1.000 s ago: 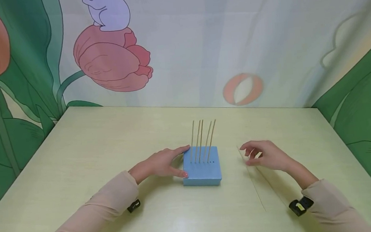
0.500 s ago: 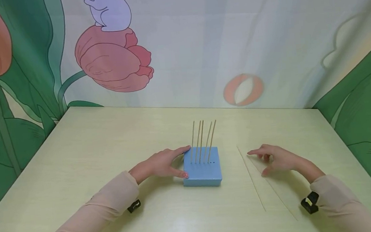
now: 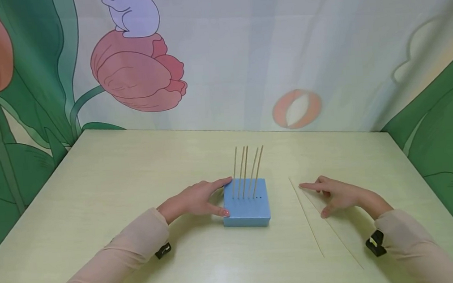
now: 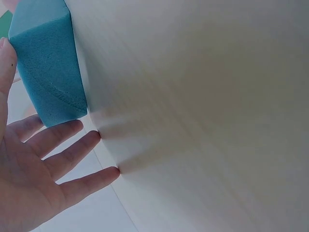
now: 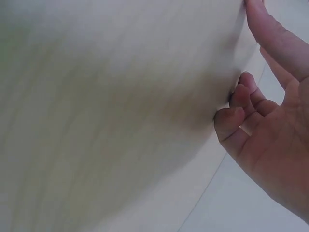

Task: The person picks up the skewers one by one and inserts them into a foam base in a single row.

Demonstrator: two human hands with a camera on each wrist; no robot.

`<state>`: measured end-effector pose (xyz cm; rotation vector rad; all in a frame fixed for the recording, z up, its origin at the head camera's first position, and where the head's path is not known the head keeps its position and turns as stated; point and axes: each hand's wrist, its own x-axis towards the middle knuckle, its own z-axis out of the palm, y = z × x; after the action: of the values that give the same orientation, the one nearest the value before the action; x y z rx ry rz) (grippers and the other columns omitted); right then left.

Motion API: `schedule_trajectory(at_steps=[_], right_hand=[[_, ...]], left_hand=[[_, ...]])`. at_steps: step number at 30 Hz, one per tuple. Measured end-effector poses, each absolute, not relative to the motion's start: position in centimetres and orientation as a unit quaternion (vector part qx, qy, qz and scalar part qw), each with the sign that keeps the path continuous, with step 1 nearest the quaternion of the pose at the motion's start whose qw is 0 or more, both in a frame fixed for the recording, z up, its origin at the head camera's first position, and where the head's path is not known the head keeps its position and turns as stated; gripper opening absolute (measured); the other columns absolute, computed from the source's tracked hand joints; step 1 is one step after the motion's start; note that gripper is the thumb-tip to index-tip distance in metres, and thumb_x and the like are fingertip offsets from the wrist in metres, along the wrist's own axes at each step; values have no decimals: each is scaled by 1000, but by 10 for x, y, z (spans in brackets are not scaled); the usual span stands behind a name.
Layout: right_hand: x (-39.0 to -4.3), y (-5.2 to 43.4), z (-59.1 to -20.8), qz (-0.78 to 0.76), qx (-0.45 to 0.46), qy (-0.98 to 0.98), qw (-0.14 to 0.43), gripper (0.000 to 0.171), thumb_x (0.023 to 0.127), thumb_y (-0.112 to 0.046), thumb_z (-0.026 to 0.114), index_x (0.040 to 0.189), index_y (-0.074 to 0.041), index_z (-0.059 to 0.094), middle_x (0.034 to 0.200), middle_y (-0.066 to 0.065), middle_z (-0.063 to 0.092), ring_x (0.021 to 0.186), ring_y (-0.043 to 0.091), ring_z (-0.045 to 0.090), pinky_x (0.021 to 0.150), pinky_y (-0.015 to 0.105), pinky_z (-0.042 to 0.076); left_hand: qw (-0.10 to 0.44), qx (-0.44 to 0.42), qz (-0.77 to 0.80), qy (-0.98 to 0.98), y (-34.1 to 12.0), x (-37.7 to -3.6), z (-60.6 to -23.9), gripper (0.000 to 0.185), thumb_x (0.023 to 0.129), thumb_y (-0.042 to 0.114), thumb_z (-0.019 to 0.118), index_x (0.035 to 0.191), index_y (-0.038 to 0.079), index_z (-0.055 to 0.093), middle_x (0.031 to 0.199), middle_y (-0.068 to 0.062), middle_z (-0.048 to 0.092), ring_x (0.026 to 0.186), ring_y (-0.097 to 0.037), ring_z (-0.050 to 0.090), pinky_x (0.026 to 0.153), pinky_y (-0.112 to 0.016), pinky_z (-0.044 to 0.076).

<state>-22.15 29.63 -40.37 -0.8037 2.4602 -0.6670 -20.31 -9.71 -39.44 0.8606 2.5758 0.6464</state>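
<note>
By the left hand [image 3: 197, 201] sits a blue foam block [image 3: 246, 205] (matt, finely grainy). Thin wooden sticks [image 3: 247, 171] rise from it. Under the right hand [image 3: 338, 194], the tabletop [image 3: 132, 176] looks smooth, faintly glossy laminate.

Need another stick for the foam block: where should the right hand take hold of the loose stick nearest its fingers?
Probably at the far end of the stick, by the right hand. It lies flat and thin on the table, so pinch it from above with thumb and index finger, one on each side.
</note>
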Motion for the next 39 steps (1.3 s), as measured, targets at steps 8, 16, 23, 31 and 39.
schedule_trajectory(at_steps=[8, 16, 23, 31, 39], right_hand=[[-221, 293, -401, -246, -293, 893, 237, 82, 64, -13, 81, 134, -3, 41, 88, 8, 35, 77, 22, 30, 66, 28, 29], [-223, 292, -400, -264, -315, 885, 220, 78, 59, -12, 84, 123, -6, 40, 92, 11, 37, 77, 22, 33, 67, 27, 30], [-224, 299, -402, -297, -282, 882, 234, 76, 64, -9, 82, 122, -7, 32, 91, 10, 41, 80, 22, 39, 68, 29, 33], [-221, 311, -401, -424, -251, 827, 271, 79, 75, 3, 70, 131, 2, 15, 87, 18, 59, 77, 24, 56, 70, 28, 47], [-215, 310, -385, -534, -223, 792, 195, 70, 84, 6, 59, 137, -12, 17, 88, 27, 60, 75, 22, 63, 66, 31, 51]], left_hand=[[174, 306, 227, 908, -98, -203, -394, 90, 75, 49, 69, 146, 16, 24, 140, -7, 39, 122, -28, 42, 94, -42, 37], [172, 302, 223, 911, -97, -203, -395, 90, 75, 50, 69, 146, 18, 24, 141, -6, 39, 123, -28, 41, 93, -43, 38], [174, 299, 226, 910, -97, -203, -395, 91, 74, 50, 69, 146, 18, 24, 141, -6, 39, 123, -27, 41, 93, -42, 38], [175, 302, 230, 908, -97, -203, -395, 90, 75, 49, 69, 146, 18, 23, 141, -6, 38, 124, -27, 40, 94, -43, 37], [173, 305, 227, 909, -98, -203, -395, 90, 75, 48, 69, 146, 17, 23, 141, -7, 39, 123, -27, 41, 94, -42, 37]])
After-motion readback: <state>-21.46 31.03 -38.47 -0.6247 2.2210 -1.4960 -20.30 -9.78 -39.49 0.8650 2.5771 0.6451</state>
